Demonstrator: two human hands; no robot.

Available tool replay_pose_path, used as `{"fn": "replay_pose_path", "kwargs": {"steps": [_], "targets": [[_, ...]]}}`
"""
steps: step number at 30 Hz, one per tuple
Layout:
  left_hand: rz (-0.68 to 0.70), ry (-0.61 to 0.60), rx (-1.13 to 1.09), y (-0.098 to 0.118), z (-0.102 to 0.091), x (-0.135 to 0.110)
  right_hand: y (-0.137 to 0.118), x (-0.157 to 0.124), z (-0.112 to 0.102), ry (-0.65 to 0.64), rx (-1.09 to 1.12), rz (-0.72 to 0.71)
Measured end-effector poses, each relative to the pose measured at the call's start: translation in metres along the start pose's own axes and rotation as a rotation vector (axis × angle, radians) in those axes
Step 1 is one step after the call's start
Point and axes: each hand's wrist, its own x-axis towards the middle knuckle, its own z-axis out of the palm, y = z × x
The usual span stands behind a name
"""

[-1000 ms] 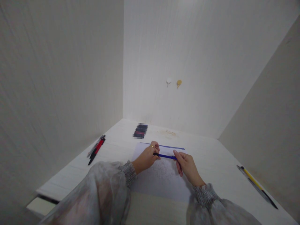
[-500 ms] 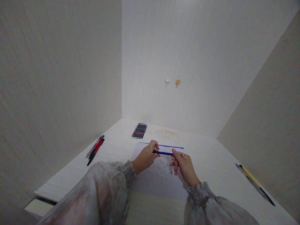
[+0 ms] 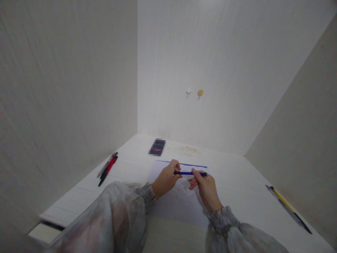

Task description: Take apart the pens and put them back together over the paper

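Observation:
A blue pen (image 3: 187,173) is held level between both hands, just above a white sheet of paper (image 3: 181,202) with a blue top edge that lies on the white desk (image 3: 237,182). My left hand (image 3: 166,178) pinches the pen's dark left end; a ring shows on one finger. My right hand (image 3: 204,186) grips the pen's right part with thumb and fingers closed around it. Grey translucent sleeves cover both forearms.
Several red and black pens (image 3: 107,168) lie at the desk's left side near the wall. A yellow pencil and a dark pen (image 3: 286,208) lie at the right. A blurred dark object (image 3: 157,147) sits at the back. Two small hooks (image 3: 194,92) hang on the rear wall.
My right hand has slid along the pen toward the left hand and now grips it from above, with the pen's right tip showing past the fingers. The left hand has barely moved.

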Motion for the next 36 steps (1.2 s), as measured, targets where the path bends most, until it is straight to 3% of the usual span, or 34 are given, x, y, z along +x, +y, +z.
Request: {"fn": "replay_pose_path", "kwargs": {"steps": [3, 7, 10, 14, 17, 21, 36], "targets": [[0.003, -0.026, 0.019, 0.0, 0.001, 0.001, 0.0, 0.001, 0.003, 0.026, 0.074, 0.009], [0.11, -0.064, 0.035, -0.004, 0.0, 0.002, -0.006, 0.013, -0.007, 0.099, 0.304, -0.012], [0.159, -0.022, 0.072, -0.011, -0.002, 0.003, -0.014, 0.025, -0.031, 0.074, 0.556, -0.034], [0.119, -0.012, 0.165, -0.021, -0.004, 0.003, -0.022, 0.033, -0.068, 0.025, 0.711, -0.039], [0.007, -0.061, 0.267, -0.027, -0.005, 0.003, -0.023, 0.035, -0.085, 0.056, 0.728, 0.002], [-0.109, -0.136, 0.391, -0.033, -0.006, 0.004, -0.022, 0.036, -0.087, 0.122, 0.728, 0.007], [-0.108, -0.192, 0.366, -0.042, -0.003, 0.003, -0.021, 0.036, -0.087, 0.147, 0.573, -0.039]]}}
